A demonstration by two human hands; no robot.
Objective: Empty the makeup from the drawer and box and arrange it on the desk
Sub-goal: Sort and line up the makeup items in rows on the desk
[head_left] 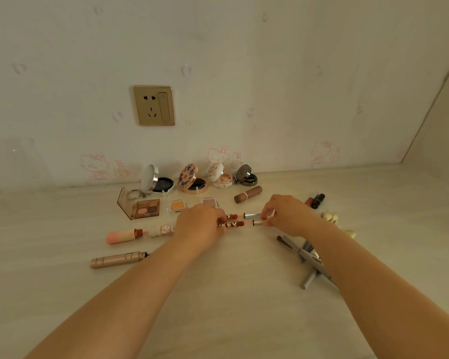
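Two slim lip glosses [240, 221] with red middles and silver caps lie side by side on the pale desk [218, 294]. My left hand [200, 224] grips their left ends and my right hand [285, 215] pinches their silver caps. Behind them, open compacts [157, 181] line the wall, with an eyeshadow palette [141, 207] and small pans [177, 205] in front. A pink lip gloss [125, 235] and a gold mascara tube [117, 259] lie to the left. No drawer or box is in view.
A brown lipstick [248, 194] and dark tubes [316, 200] lie at the right back. Grey pencils [309, 260] are crossed under my right forearm, with pale beads [329, 217] beyond. A gold wall socket [154, 105] sits above the desk.
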